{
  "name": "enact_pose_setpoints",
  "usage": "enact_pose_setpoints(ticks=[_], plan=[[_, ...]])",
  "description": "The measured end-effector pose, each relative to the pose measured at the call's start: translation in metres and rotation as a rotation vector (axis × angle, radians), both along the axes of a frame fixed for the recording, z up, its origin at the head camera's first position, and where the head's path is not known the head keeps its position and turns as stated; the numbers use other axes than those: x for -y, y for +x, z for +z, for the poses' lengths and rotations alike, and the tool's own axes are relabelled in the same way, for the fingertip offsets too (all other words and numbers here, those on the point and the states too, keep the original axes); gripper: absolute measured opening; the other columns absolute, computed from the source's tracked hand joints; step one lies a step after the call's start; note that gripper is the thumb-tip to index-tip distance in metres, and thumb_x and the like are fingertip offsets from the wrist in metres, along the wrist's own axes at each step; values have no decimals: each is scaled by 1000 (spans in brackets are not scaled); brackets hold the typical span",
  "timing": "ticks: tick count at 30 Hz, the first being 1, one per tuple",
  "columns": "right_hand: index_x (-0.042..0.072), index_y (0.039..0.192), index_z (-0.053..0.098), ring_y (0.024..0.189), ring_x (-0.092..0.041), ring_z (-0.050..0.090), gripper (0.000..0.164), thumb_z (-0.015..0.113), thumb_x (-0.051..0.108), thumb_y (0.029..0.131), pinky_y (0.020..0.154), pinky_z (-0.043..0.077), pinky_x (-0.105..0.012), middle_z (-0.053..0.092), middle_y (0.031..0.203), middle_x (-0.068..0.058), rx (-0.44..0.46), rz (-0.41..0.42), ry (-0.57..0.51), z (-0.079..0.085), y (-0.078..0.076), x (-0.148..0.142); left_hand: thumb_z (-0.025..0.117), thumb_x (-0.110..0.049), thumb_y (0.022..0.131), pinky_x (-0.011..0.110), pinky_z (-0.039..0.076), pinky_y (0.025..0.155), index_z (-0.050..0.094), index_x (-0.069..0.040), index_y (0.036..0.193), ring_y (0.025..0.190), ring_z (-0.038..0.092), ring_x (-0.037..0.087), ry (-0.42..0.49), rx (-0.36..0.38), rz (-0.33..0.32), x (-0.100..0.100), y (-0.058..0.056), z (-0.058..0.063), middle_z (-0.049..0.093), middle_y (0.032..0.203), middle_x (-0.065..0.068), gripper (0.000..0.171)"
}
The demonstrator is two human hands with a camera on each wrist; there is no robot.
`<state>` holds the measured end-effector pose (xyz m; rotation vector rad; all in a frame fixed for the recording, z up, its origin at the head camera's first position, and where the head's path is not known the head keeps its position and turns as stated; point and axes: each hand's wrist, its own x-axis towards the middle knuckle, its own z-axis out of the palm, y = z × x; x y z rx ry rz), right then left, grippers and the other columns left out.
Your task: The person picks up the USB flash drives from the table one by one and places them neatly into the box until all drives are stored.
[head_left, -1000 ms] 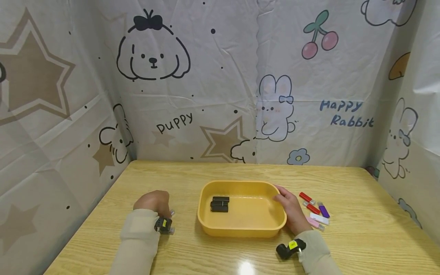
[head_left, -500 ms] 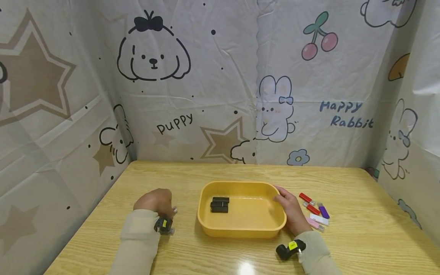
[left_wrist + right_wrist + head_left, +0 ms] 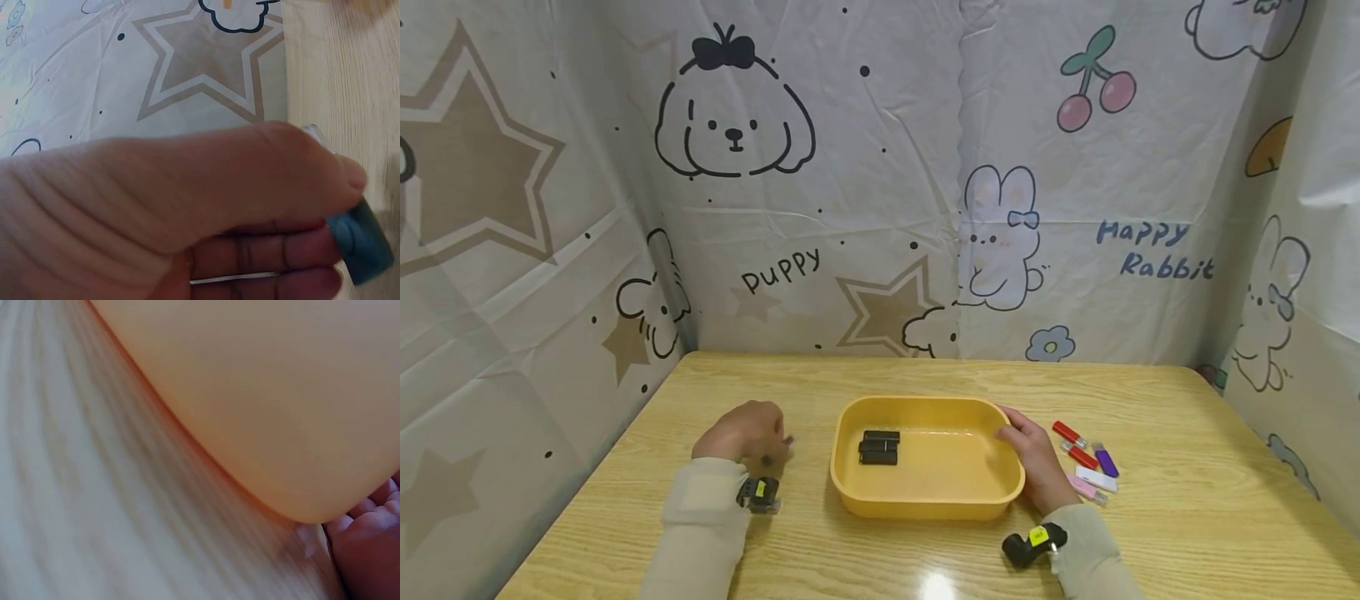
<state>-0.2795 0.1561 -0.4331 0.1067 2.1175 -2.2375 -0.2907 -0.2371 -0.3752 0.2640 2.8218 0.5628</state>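
My left hand (image 3: 747, 432) is over the left part of the table, pinching a dark USB flash drive (image 3: 361, 244) between thumb and fingers. The stick looks bluish in the left wrist view, and its clear end pokes out beyond the thumb. My right hand (image 3: 1036, 454) grips the right end of a yellow tray (image 3: 928, 507), thumb over the rim and fingers along the outside. Inside the tray at the left lie several black flash drives (image 3: 880, 447), side by side. In the right wrist view the tray's wall (image 3: 269, 412) fills much of the picture.
Right of the tray lie two red flash drives (image 3: 1078, 455), a purple one (image 3: 1106, 459), a white one (image 3: 1096, 478) and a pink one (image 3: 1084, 488). Another clear tip (image 3: 776, 506) shows beside the left wrist camera (image 3: 760, 493). A printed cloth (image 3: 880, 183) walls the table's back and sides.
My left hand has risen slightly and shifted right, turning the flash drive so its dark end now shows below the fingers. My right hand and the tray have stayed put.
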Motion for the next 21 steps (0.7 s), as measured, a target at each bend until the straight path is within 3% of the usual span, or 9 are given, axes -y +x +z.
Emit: enact_pose_setpoints(ticks=[5, 21], plan=[[6, 130, 45, 112, -27, 48, 45, 46, 6, 85, 91, 42, -35, 46, 130, -13, -4, 4, -1, -1, 1, 0, 63, -7, 69, 27, 31, 48, 54, -8, 67, 51, 37, 14, 39, -44, -19, -3, -2, 1, 46, 60, 0, 9], [6, 130, 45, 112, -27, 48, 45, 46, 6, 85, 90, 42, -34, 45, 130, -13, -6, 7, 2, 0, 1, 0, 67, -10, 71, 29, 36, 51, 54, -13, 71, 58, 45, 16, 107, -143, -68, -16, -4, 6, 51, 67, 0, 13]])
